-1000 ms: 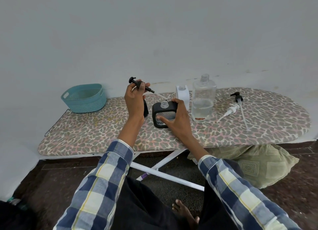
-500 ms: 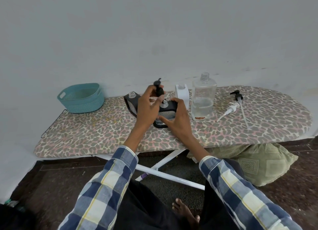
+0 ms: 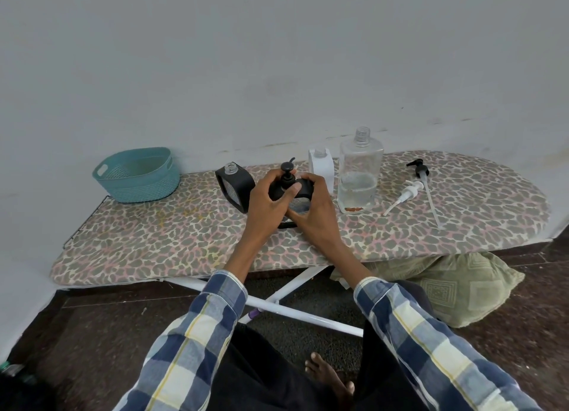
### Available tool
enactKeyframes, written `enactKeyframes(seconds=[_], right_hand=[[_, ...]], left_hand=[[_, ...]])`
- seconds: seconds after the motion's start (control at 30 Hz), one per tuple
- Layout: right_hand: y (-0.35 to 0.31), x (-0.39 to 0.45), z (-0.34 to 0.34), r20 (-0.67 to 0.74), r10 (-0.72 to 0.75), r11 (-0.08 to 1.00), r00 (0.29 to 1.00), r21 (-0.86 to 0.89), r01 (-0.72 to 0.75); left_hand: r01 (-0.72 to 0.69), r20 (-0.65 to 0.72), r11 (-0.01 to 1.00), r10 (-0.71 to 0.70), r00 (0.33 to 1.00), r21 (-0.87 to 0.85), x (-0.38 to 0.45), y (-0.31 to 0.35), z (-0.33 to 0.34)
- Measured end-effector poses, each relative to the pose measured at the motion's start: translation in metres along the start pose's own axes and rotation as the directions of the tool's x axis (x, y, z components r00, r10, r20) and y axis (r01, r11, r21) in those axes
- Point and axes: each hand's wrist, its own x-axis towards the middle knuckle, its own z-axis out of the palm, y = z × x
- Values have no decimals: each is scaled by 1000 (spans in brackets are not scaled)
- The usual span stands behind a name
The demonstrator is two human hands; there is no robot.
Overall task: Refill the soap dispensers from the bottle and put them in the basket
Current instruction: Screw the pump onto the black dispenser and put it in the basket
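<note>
A black soap dispenser (image 3: 303,195) stands mid-board, held between both hands. My left hand (image 3: 271,200) grips the black pump head (image 3: 287,173) seated on its neck. My right hand (image 3: 314,210) wraps the dispenser's body from the right. A second black dispenser (image 3: 235,189), uncapped, stands just left. Behind, an uncapped white dispenser (image 3: 321,167) and a tall clear refill bottle (image 3: 360,176), about a third full and open. A teal basket (image 3: 138,175) sits at the board's far left.
A white pump (image 3: 406,192) and a black pump (image 3: 420,169) with long tubes lie right of the bottle on the patterned ironing board (image 3: 184,235). The wall is close behind. A green cushion (image 3: 449,284) lies on the floor under the board's right end.
My left hand brought the black pump from up left over to the dispenser and set it on the neck. The second black dispenser, earlier hidden behind that hand, now shows.
</note>
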Motion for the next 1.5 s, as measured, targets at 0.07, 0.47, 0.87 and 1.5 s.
enactKeyframes(seconds=[0.07, 0.47, 0.87, 1.5], right_hand=[[0, 0, 0, 5, 2, 1000, 1000, 8, -2], [-3, 1, -1, 22, 20, 999, 1000, 25, -21], [-1, 1, -1, 1, 11, 1000, 1000, 2, -11], [-4, -1, -2, 6, 8, 1000, 1000, -24, -8]], left_hand=[[20, -28, 999, -22, 999, -50, 1, 1, 1], [40, 6, 999, -40, 999, -27, 2, -7, -7], [58, -35, 994, -61, 998, -92, 5, -6, 7], [38, -43, 992, -44, 998, -119, 1, -12, 9]])
